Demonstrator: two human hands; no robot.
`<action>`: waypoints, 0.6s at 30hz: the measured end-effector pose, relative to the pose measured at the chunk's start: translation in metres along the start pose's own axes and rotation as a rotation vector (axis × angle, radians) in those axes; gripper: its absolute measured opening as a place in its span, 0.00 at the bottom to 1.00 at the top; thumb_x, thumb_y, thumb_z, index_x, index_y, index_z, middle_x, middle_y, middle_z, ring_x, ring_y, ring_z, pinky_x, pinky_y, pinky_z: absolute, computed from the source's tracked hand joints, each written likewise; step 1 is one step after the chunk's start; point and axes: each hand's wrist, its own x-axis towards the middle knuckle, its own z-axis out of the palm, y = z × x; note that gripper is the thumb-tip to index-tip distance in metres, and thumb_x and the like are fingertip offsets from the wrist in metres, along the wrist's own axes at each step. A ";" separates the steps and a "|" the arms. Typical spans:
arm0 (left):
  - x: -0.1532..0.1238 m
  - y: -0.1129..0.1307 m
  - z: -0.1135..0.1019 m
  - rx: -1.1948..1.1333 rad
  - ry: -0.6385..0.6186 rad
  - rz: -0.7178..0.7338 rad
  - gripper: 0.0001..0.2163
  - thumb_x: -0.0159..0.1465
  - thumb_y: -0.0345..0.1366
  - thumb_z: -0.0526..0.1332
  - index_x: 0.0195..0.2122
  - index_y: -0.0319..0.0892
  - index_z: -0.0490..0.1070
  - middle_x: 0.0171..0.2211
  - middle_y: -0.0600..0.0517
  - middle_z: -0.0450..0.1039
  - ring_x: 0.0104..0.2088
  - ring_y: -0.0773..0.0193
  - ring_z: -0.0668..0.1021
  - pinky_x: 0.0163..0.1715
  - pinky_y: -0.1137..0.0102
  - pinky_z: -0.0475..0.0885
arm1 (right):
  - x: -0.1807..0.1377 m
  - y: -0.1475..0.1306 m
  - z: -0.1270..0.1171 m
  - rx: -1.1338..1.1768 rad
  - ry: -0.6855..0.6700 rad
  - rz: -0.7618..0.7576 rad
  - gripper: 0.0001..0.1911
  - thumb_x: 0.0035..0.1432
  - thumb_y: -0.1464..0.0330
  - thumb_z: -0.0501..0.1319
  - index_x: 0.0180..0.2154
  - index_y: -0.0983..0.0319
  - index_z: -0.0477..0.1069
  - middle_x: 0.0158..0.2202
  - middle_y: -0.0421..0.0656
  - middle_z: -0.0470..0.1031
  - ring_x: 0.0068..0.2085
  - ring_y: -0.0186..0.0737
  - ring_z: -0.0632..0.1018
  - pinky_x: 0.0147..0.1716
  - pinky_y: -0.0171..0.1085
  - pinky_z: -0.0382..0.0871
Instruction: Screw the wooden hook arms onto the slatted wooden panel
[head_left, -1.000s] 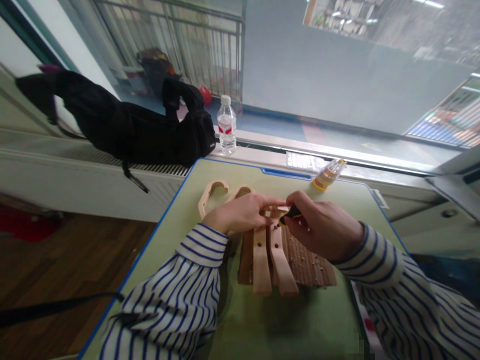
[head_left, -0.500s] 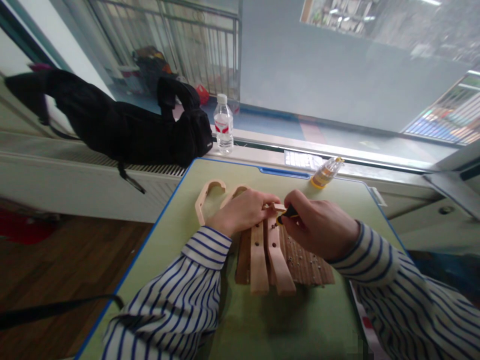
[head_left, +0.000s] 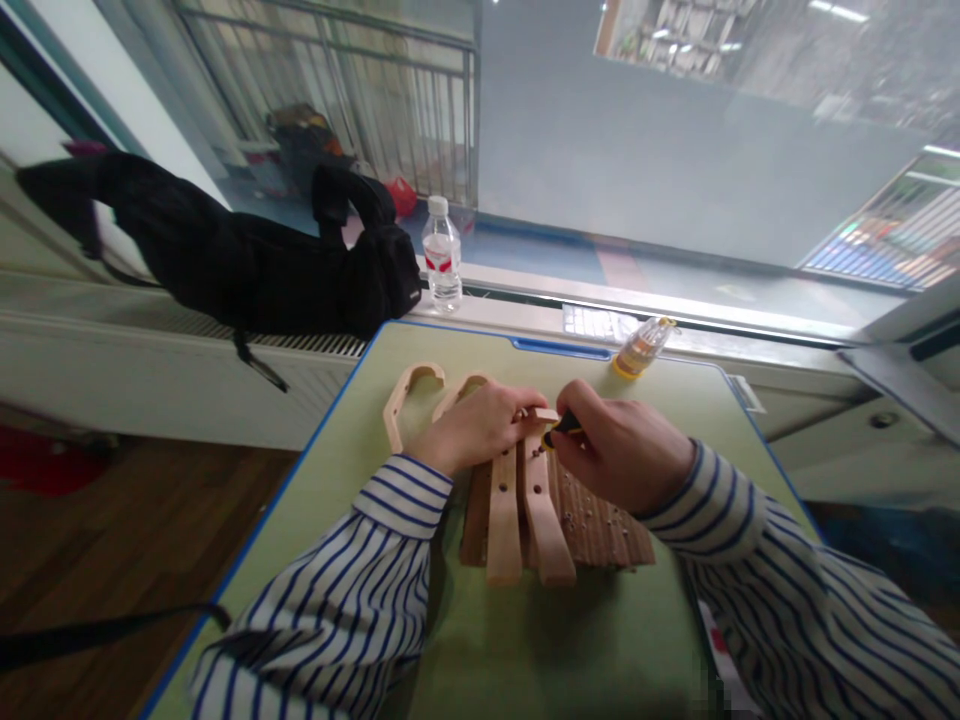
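My right hand (head_left: 626, 445) is closed around the black-and-yellow handle of what looks like a screwdriver (head_left: 564, 426). Its tip points down at a screw near the far end of a pale, bent wooden piece (head_left: 549, 540). Fingers of my left hand (head_left: 480, 425) grip the far end of that piece, with the palm lying over a second, similar wooden piece (head_left: 504, 540). Both pieces have dark holes and rest side by side on a brown slatted wooden panel (head_left: 600, 520) dotted with small screws or holes. The screwdriver's shaft is mostly hidden.
Two hook-shaped wooden pieces, one a curved piece (head_left: 395, 408), lie left of my hands on the green, blue-edged table (head_left: 322, 500). A clear bottle with amber contents (head_left: 641, 350) stands at the far edge. Beyond, a water bottle (head_left: 442, 260) and black bag (head_left: 285, 275) sit on the sill.
The view has shifted slightly, so everything appears a little further left. Both hands keep their grip on the screwdriver and the wooden piece.
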 end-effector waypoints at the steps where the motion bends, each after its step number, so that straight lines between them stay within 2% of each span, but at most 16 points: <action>1: 0.000 0.001 0.000 0.003 -0.003 -0.005 0.08 0.63 0.33 0.56 0.39 0.41 0.73 0.30 0.52 0.76 0.30 0.66 0.76 0.30 0.74 0.64 | 0.000 0.000 0.000 0.001 0.002 -0.001 0.09 0.56 0.65 0.49 0.37 0.62 0.58 0.22 0.39 0.68 0.20 0.31 0.63 0.20 0.33 0.47; 15: 0.000 -0.001 -0.001 0.000 -0.019 -0.014 0.09 0.63 0.34 0.56 0.41 0.41 0.74 0.31 0.51 0.77 0.31 0.65 0.76 0.32 0.73 0.66 | 0.002 -0.003 -0.001 0.005 0.005 0.000 0.10 0.55 0.65 0.49 0.38 0.63 0.59 0.21 0.38 0.66 0.20 0.31 0.62 0.20 0.33 0.48; 18: -0.002 0.000 0.000 0.032 -0.009 -0.013 0.10 0.63 0.33 0.55 0.44 0.41 0.73 0.34 0.50 0.77 0.35 0.64 0.77 0.35 0.72 0.68 | 0.002 -0.002 -0.001 0.009 -0.005 -0.002 0.10 0.55 0.65 0.49 0.39 0.63 0.59 0.21 0.39 0.67 0.20 0.31 0.63 0.20 0.33 0.48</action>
